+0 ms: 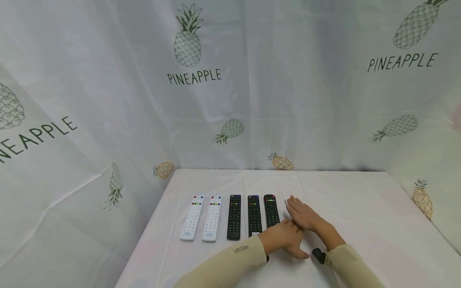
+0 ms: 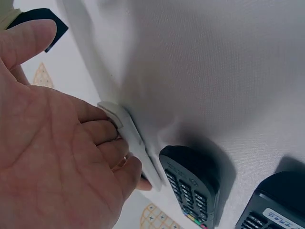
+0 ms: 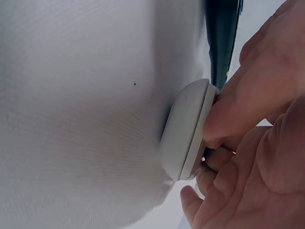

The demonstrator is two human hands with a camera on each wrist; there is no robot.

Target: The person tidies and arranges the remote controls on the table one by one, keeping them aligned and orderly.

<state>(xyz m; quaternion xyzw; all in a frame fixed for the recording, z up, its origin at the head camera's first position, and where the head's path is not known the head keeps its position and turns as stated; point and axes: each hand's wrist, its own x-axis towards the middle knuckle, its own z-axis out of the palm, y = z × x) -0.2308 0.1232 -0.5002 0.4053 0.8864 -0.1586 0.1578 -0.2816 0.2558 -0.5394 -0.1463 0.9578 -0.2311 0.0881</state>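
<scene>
A white remote [image 1: 287,201] lies at the right end of a row of remotes on the white table [image 1: 360,208]; only its far tip shows in the head view. My right hand [image 1: 303,214] lies over it, and in the right wrist view the thumb and fingers [image 3: 248,109] hold the remote's end [image 3: 188,129]. My left hand [image 1: 286,239] reaches in from the left, just below the right hand. Its fingertips [image 2: 107,131] touch the long side of the white remote [image 2: 136,145], palm relaxed. A black remote [image 1: 271,211] lies right beside it [image 2: 190,183].
Left of the hands lie two more black remotes [image 1: 254,215] [image 1: 234,217] and two white ones [image 1: 212,218] [image 1: 192,217], all parallel. A pineapple-print curtain [image 1: 194,76] stands behind and beside the table. A black wrist camera [image 1: 318,255] sits on my right wrist.
</scene>
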